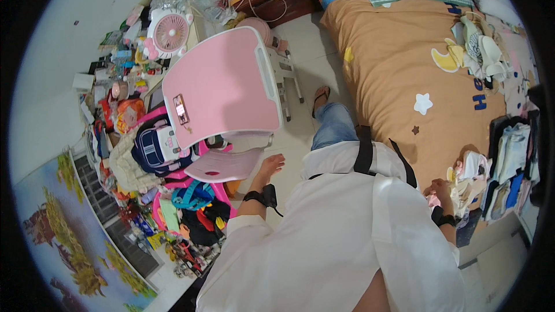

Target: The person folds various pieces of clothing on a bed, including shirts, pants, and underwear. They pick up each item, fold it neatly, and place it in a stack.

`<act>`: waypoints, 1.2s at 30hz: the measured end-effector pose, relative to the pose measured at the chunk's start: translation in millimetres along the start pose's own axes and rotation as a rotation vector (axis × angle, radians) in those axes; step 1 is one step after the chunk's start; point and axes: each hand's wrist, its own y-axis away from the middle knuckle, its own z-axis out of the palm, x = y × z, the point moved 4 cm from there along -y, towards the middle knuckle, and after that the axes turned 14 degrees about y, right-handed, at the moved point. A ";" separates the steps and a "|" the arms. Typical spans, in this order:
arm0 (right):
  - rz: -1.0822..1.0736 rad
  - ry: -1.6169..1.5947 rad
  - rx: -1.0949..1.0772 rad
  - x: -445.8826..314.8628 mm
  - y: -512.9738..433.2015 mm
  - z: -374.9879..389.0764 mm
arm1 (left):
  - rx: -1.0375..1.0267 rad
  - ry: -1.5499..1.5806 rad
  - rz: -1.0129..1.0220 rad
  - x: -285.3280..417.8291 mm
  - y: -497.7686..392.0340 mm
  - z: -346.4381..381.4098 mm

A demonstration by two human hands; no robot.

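My left hand (273, 165) hangs over the tiled floor with its fingers apart and nothing in it. Beside it is the curved seat back of a pink chair (225, 165), close to a pink-topped desk (225, 84). At the bed's near right corner, my right hand (441, 190) has its fingers curled around a piece of pink cloth (433, 200), partly hidden by the hand and wrist. Just right of that hand lies a heap of cream and pink clothes (466, 182) on the brown bedspread (390, 73). Both wrists wear black straps.
A smartphone (181, 109) lies on the desk. Left of it stand a navy and white school backpack (156, 147), a pink fan (171, 32) and crowded clutter. Folded clothes (511, 151) are stacked at the right. A drawer cabinet (277, 2) with cables stands beyond the desk.
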 end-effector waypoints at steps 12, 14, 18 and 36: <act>-0.078 0.067 -0.006 -131.4 -49.0 -49.3 | -0.450 -0.169 -0.003 74.9 38.6 116.8; -0.150 0.041 0.058 -143.9 -49.1 -53.2 | -0.507 -0.203 -0.002 102.8 21.4 132.2; -0.126 0.008 0.153 -148.8 -31.8 -46.8 | -0.590 -0.545 -0.016 164.7 -21.8 165.5; 0.733 -0.825 0.172 -214.2 172.8 225.1 | -0.707 -1.267 0.408 422.6 -233.8 524.3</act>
